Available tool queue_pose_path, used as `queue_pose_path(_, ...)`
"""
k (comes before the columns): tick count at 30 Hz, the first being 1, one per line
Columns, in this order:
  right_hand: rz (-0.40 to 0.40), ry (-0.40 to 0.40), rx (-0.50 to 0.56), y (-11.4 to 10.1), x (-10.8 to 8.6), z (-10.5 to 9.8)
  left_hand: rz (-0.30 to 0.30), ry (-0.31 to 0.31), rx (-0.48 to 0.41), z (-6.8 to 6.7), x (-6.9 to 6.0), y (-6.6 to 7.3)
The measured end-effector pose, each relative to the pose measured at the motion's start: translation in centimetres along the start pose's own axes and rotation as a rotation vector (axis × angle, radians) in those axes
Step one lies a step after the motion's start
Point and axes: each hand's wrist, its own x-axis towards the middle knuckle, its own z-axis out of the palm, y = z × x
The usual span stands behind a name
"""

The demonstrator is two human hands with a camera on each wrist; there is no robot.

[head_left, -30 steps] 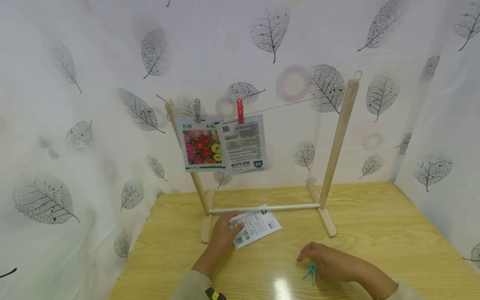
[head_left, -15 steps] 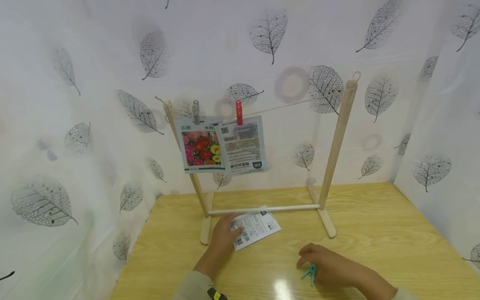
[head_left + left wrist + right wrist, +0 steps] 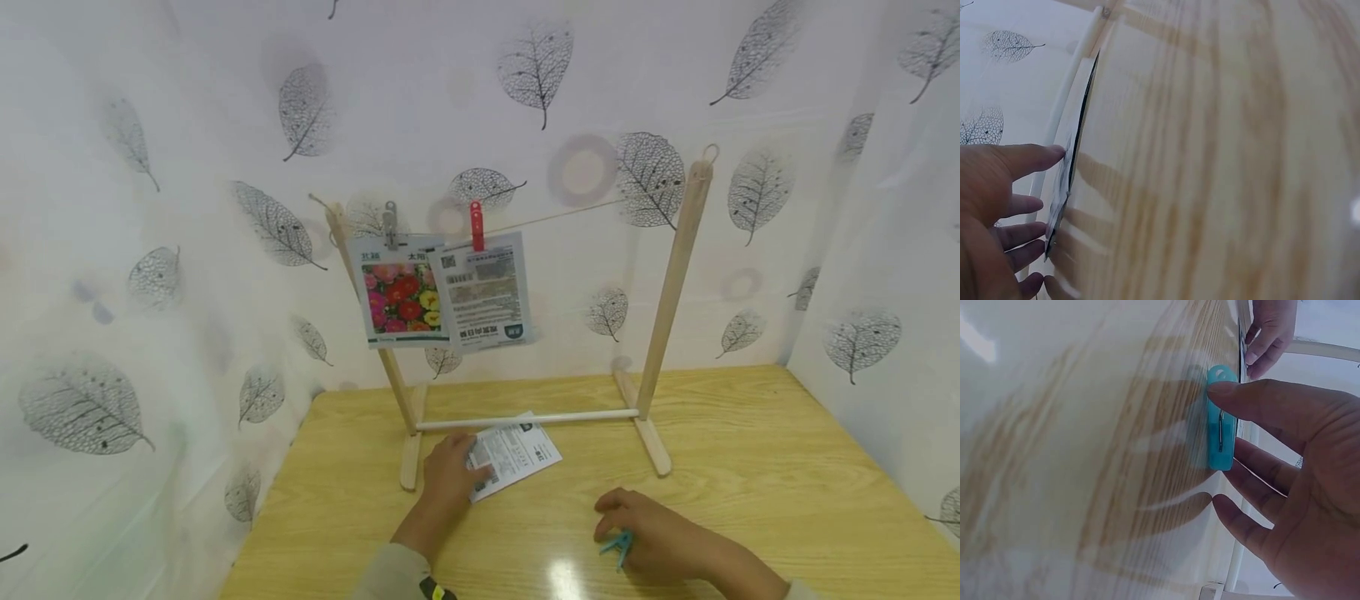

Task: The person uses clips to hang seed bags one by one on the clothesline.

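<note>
A white printed seed packet [image 3: 517,457] lies aslant on the table, its upper corner under the stand's low bar. My left hand [image 3: 452,475] rests at the packet's left end, fingers loosely spread. In the left wrist view its thumb and fingertips touch the packet [image 3: 1067,178], which is seen nearly edge-on. My right hand [image 3: 660,533] holds a teal clothespin [image 3: 618,546] low over the table. In the right wrist view the thumb presses one end of the clothespin [image 3: 1221,425]; some fingertips lie behind it.
A wooden stand [image 3: 678,292] carries a string. From it hang a flower-picture packet [image 3: 401,296] under a grey clip [image 3: 391,225] and a text-side packet [image 3: 487,287] under a red clip [image 3: 477,225]. A leaf-patterned sheet [image 3: 585,67] surrounds the table [image 3: 750,450].
My left hand has shifted slightly toward me and right over the packet's end. The clothespin has turned a little in my right hand, its legs swinging left. The hanging packets stay put.
</note>
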Motion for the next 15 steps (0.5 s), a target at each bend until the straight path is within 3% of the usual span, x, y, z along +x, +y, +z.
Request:
queue_pose_path(8,-0.018,0.003,0.024,-0.22,-0.01,-0.04,-0.012,-0.024,0.042,-0.18,-0.34,0.35)
queue_pose_path(15,-0.034,0.011,0.039,0.03,-0.10,0.25,-0.053,-0.039,0.001,-0.43,-0.74,0.78)
